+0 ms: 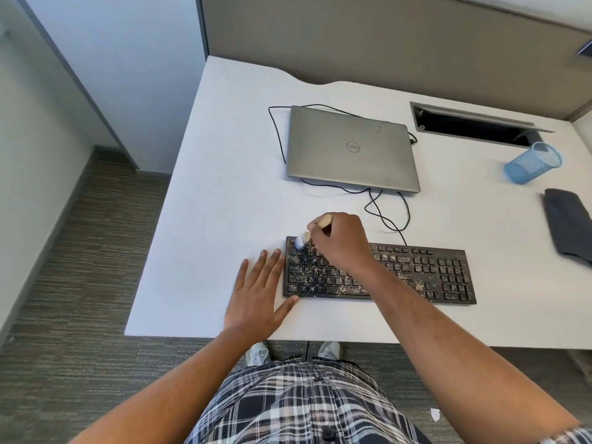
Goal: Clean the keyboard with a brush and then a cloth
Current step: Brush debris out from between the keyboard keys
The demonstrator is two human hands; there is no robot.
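Right now the left hand (256, 293) is lying flat on the desk (208, 219) just left of the keyboard (378, 274), fingers straight and spread, its thumb touching the keyboard's near left corner as if steadying it. Over the keyboard's far left corner, the right hand (341, 241) is curling round the wooden handle of the brush (312, 233), whose pale bristles are touching the top row of keys. That brush is likely handling light and stiff in the handle, soft at the tip, so a grip low on the handle should be giving the best control. The keyboard, probably light and apt to slide, is looking black and flat, and pale crumbs are speckling it most thickly on the left and middle. Well to the right of the keyboard, a dark grey cloth (568, 225) is lying folded, looking soft and limp, easiest to be bunching in the fingers.
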